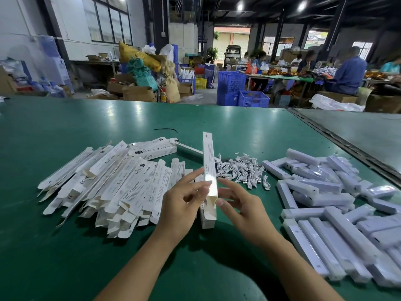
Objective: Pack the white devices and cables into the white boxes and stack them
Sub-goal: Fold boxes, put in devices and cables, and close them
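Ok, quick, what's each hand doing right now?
Left hand: pinching the long narrow white cardboard box.
Right hand: open, fingertips by that box's open near end, gripping nothing.

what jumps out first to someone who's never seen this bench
A long white box stands up in the middle, pinched by the left hand with the right hand at its open near end. On the green table, a fan of flat white boxes lies to the left and a heap of white devices to the right, with a tangle of white cables between them.
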Motion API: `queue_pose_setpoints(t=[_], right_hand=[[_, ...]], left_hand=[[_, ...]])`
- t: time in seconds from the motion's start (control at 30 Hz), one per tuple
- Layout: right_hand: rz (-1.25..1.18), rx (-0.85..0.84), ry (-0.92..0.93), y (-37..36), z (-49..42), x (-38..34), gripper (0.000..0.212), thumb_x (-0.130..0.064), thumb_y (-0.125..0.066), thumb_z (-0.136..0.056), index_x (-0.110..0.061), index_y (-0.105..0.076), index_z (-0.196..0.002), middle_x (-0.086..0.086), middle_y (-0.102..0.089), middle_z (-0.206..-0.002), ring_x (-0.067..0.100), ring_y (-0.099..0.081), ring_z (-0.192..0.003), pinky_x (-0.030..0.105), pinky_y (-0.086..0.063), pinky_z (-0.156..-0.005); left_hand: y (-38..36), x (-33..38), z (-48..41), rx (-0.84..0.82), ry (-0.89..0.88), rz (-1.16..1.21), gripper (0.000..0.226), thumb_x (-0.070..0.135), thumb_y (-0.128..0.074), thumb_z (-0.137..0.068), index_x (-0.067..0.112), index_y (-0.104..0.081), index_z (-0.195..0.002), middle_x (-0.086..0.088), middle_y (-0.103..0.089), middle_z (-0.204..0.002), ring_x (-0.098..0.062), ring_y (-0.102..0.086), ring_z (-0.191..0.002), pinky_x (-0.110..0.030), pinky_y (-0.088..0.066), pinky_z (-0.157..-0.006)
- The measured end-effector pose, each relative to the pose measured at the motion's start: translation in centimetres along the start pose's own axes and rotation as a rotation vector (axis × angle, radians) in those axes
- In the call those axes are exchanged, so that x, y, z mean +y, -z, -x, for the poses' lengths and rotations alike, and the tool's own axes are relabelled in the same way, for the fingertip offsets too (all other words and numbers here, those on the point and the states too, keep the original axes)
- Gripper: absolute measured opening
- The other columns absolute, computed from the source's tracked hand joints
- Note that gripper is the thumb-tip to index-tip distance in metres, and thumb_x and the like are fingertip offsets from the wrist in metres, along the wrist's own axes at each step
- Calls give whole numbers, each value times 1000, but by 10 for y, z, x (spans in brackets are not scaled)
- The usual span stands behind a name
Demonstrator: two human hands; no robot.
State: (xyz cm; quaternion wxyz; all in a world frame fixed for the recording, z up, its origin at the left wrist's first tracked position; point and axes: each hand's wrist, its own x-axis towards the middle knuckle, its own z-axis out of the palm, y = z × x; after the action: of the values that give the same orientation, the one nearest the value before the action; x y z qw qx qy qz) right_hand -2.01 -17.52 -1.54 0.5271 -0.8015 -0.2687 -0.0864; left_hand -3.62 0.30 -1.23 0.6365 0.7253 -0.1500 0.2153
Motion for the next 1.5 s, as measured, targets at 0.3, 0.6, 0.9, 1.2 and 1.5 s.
queue_pose_setpoints(t=[0.3,0.6,0.9,1.2,1.5], right_hand=[[162,63,96,-1,1,-1,29,-16,-59,-97,-19,-63,-125,-27,-65,-85,-11,-60,-65,0,-39,-62],[198,106,172,-5,1,-1,14,-13,-67,-91,-15,-58,-102,-19,-68,-78,3,-63,-66,9,-48,-64],[212,61,292,-8,1,-9,39,-25,-77,-83,-35,-53,-113,-24,-59,-123,-4,-59,-109,16,-48,-91],[216,234,338,-9,-1,-5,16,-13,-73,-85,-9,-72,-100,-7,-72,-102,5,-68,-84,23,-57,-78],[237,261,391,-7,-1,-6,14,-9,-75,-81,-8,-79,-94,1,-73,-102,5,-69,-92,23,-55,-84]], left_hand=[[3,-2,2,-141,89,59,38,24,-75,-84,29,-68,-121,23,-62,-132,2,-53,-128,-17,-48,-98],[1,-3,3,0,100,24,29,10,-81,-76,31,-77,-95,17,-74,-109,2,-69,-83,-15,-53,-78],[3,-1,1,41,136,77,26,0,-74,-83,24,-78,-93,12,-75,-106,-10,-72,-87,-21,-56,-79],[1,-3,3,-18,141,125,33,28,-49,-94,14,-78,-101,7,-72,-111,-16,-68,-105,-29,-56,-86],[0,-3,3,-21,187,176,38,40,-40,-95,31,-75,-104,13,-69,-121,-23,-65,-115,-40,-53,-97]])
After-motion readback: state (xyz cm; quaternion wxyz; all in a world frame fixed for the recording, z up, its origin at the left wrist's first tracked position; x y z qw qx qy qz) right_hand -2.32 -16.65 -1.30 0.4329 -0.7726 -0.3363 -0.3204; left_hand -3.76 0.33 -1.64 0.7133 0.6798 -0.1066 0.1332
